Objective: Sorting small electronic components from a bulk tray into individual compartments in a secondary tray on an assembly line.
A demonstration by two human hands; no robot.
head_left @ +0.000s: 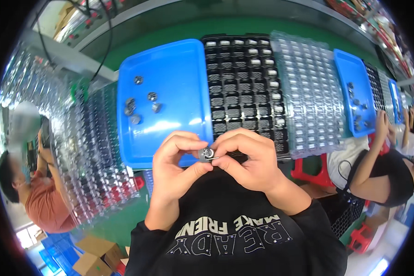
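Between the thumb and fingers of my left hand (175,161) is a small round grey part (206,155) with dark and light marks on its face. My right hand (253,161) is closed in a pinch at the right side of the same part. A thin shiny strip shows at those right fingertips; whether it belongs to the part I cannot tell. Both hands are in front of my chest, over the near edge of a blue tray (177,64). Several small grey round parts (152,96) lie loose in the tray's left half.
Right of the blue tray lies a black compartment tray (242,75) with small parts in its cells. Clear plastic trays (310,92) lie beyond it, then another blue tray (354,87). Stacked clear trays (96,133) stand left. People sit at both sides; cardboard boxes (99,253) are at lower left.
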